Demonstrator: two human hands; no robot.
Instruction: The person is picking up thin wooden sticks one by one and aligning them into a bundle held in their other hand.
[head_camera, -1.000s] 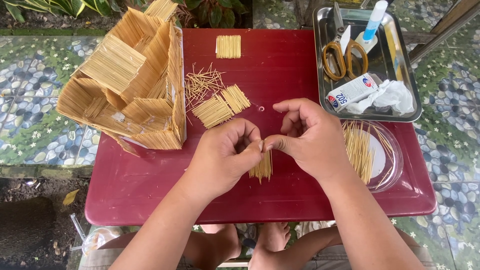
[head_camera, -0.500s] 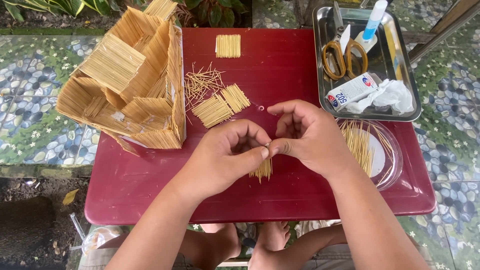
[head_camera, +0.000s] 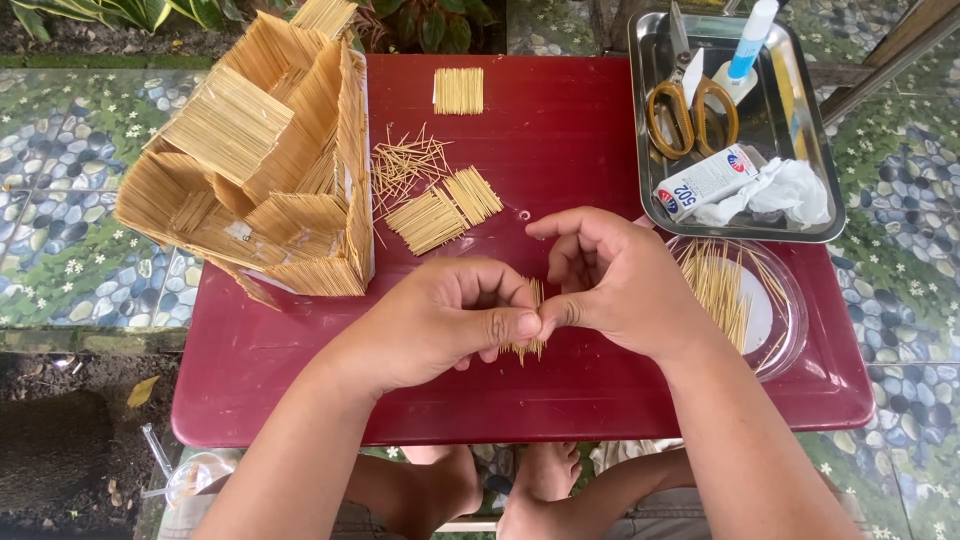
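Both hands meet near the counter's (head_camera: 300, 400) front edge: left hand (head_camera: 440, 320) and right hand (head_camera: 620, 285) curl closed, thumbs touching, pinching a small flat bundle of pale toothpicks (head_camera: 528, 345) held side by side, ends poking below. Farther back lie toothpick mats (head_camera: 445, 208), loose sticks, and a toothpick house model (head_camera: 260, 170) at the left edge.

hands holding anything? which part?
Both: left hand and right hand pinch a small toothpick bundle between their fingertips, near its middle; its ends stick out above and below.
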